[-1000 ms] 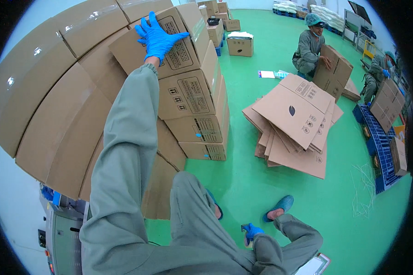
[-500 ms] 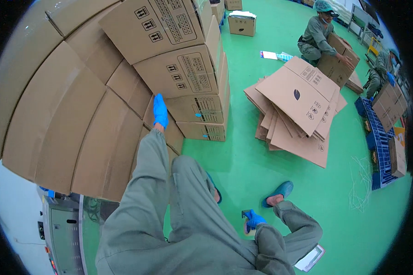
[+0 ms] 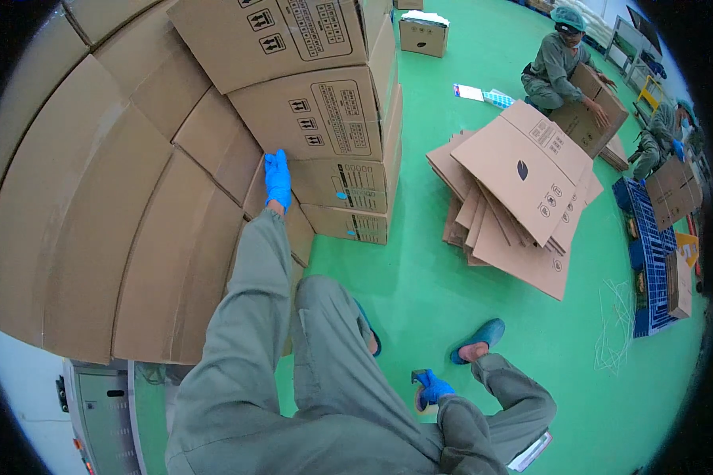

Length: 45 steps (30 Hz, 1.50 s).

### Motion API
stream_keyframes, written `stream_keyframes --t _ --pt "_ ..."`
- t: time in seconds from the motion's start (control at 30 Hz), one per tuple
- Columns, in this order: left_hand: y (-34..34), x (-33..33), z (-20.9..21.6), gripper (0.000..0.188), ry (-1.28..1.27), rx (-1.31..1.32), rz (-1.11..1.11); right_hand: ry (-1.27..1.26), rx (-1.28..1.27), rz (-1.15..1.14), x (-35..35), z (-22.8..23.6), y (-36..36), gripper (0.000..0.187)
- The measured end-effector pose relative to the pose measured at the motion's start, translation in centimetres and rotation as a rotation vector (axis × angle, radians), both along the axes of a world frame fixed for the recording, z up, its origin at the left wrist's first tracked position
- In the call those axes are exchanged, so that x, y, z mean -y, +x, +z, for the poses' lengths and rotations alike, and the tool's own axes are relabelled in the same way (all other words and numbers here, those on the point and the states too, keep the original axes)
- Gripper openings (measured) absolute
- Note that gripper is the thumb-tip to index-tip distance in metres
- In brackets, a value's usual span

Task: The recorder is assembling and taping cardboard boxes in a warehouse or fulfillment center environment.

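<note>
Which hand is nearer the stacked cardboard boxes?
Left. The left hand lies flat against the stacked cardboard boxes; the right hand is down by the knee, apart from them.

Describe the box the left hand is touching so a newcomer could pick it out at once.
Start at the tall stack of sealed cartons on the green floor. The left hand lies flat against the second carton from the floor. Unlike its neighbours, that carton shows small blue marks beside its printed panel.
</note>
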<state>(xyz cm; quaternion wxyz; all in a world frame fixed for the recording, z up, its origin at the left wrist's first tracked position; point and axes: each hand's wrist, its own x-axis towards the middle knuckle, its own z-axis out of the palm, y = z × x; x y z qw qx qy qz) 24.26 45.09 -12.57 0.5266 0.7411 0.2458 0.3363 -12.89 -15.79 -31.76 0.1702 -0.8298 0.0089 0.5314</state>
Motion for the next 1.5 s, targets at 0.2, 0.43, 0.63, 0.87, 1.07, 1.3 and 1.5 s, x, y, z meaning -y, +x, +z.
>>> stream_keyframes --t 0.2,0.43,0.63,0.87,1.07,1.3,1.5 --pt "-0.7 -0.3 1.8 0.069 -0.226 0.15 -0.031 0.021 -0.069 -0.017 0.1 0.4 -0.2 0.101" --pt "-1.0 1.5 3.1 0.071 -0.31 0.218 -0.057 0.014 -0.047 -0.025 1.0 -1.2 -1.0 0.103" --pt "-0.9 1.8 3.2 0.077 -0.296 0.221 -0.041 0.014 -0.076 -0.062 0.3 0.6 -0.3 0.106" --pt "-1.2 2.2 3.4 0.073 -0.343 0.217 -0.034 0.043 -0.075 -0.093 -0.6 1.3 0.0 0.103" --pt "-2.7 2.6 5.7 0.068 -0.159 0.158 -0.104 0.015 -0.031 -0.066 0.1 -0.3 -0.3 0.096" --pt "-4.7 9.2 15.8 0.063 0.343 0.37 0.0 0.175 0.133 0.002 0.0 0.7 -0.1 0.083" --pt "-3.5 27.3 18.2 0.032 -0.143 -0.118 -0.703 0.072 0.133 -0.197 -0.4 2.8 0.2 0.072"
